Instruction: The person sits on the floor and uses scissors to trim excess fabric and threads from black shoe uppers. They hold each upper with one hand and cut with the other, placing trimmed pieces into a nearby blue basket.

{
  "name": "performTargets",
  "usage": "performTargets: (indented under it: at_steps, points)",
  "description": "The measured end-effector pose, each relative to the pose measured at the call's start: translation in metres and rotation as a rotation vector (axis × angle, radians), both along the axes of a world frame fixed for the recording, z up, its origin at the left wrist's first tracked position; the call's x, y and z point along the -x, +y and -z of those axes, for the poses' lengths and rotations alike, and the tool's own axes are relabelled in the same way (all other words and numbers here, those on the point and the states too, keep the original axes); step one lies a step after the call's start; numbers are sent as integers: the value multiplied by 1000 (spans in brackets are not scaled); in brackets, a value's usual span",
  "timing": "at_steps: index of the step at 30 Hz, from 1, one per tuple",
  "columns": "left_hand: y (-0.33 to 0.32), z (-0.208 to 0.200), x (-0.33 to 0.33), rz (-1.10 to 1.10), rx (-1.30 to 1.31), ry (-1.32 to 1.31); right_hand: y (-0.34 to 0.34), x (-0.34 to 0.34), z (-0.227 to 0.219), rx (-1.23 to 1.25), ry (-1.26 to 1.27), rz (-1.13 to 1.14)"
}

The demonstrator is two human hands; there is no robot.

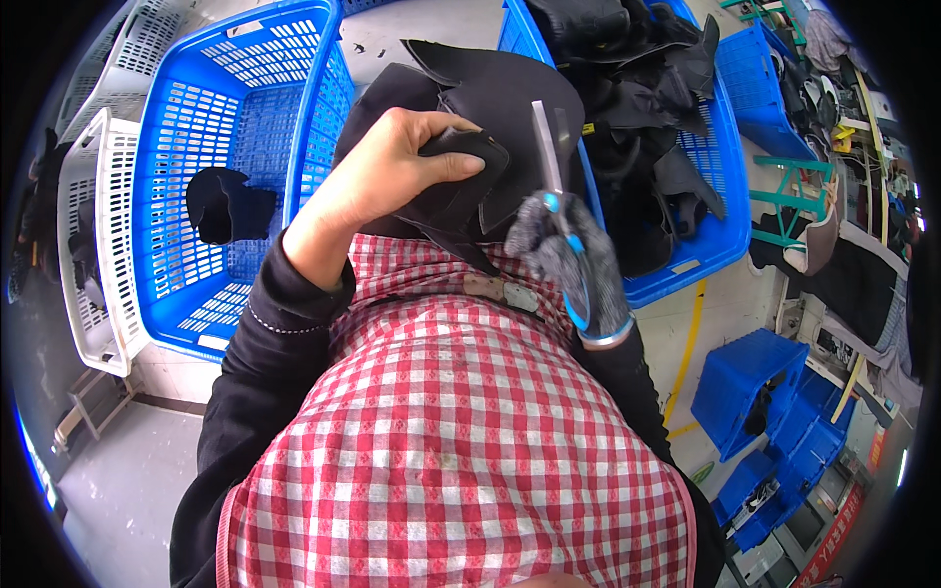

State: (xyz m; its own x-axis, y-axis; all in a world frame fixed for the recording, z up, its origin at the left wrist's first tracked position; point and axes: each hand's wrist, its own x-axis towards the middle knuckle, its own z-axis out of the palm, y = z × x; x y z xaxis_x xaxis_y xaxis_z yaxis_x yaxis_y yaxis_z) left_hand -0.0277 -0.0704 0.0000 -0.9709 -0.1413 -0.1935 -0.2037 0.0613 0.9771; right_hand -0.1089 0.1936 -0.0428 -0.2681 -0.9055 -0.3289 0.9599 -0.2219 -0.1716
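My bare left hand [387, 167] pinches a black sheet-like piece [463, 186] between thumb and fingers, above my lap. More black material [520, 93] spreads out beneath and beyond it. In a grey knit glove, my right hand [573, 260] grips scissors [546, 152] with blue-and-grey handles. Their blades point away from me, slightly apart, just right of the held piece. No material shows between the blades. A red-and-white checked apron [451, 421] covers my front.
At left, a blue slatted basket [152, 196] contains one black piece [230, 204]; a white basket [123, 245] stands beyond its outer side. Close at right is a blue basket [735, 211] heaped with black pieces [647, 108]. Blue crates [750, 392] and a green metal frame [799, 201] stand farther right.
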Motion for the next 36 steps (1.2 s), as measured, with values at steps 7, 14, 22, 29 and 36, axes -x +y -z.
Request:
performTargets:
  at_steps: [7,14,22,29,36]
  points:
    - [-5,-1,-8,-42,-65,-19,-2,-16,6,-234,735,-125]
    - [-2,-4,-8,-10,8,16,-3,-19,3,-287,748,-67]
    - [-5,-7,-12,24,-33,-10,-2,-8,-2,-293,870,-168]
    - [-5,-8,-15,40,2,-3,2,4,4,-192,794,-179]
    - [-3,-8,-14,37,-16,5,9,21,3,-187,674,-282]
